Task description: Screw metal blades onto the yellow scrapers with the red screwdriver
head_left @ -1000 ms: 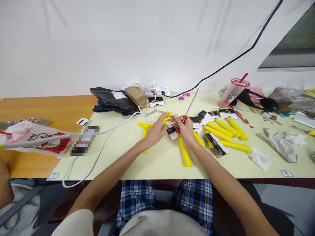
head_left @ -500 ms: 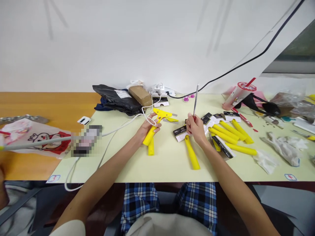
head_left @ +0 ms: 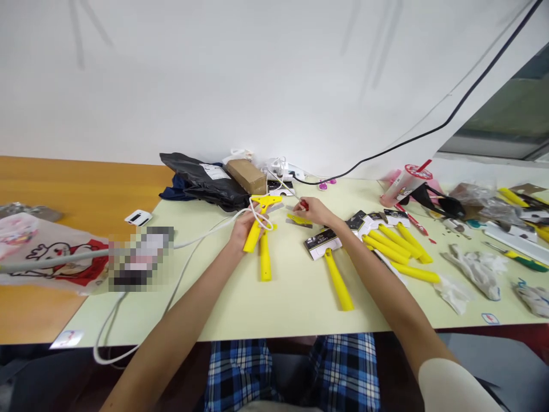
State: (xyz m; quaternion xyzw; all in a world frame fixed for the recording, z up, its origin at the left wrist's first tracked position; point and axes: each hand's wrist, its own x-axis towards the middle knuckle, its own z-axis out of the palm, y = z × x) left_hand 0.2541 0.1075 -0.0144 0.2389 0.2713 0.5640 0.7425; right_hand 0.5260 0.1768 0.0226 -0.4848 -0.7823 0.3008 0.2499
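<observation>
My left hand (head_left: pixel 242 229) is closed round a yellow scraper (head_left: pixel 254 233), its wide head facing away from me. A loop of white cable (head_left: pixel 259 216) crosses the scraper at its neck. In my right hand (head_left: pixel 314 210) is a screwdriver (head_left: pixel 290 191) with a red handle, its thin metal shaft slanting up and to the left. Just below that hand lie a loose yellow head piece (head_left: pixel 299 219) and metal blades. Another yellow handle (head_left: pixel 265 260) lies on the table under the held scraper.
Several yellow scrapers with black-and-white cards (head_left: pixel 322 242) lie to the right. Farther right are a drink cup (head_left: pixel 403 186), a crumpled glove (head_left: pixel 472 272) and another screwdriver (head_left: pixel 525 257). A black bag (head_left: pixel 206 180) and brown box (head_left: pixel 247 176) stand at the back; white cable runs across the left side.
My right hand has moved left and away from me, toward the scraper. The screwdriver has swung from nearly upright to slanting left. My left hand still holds the scraper; the view has shifted slightly.
</observation>
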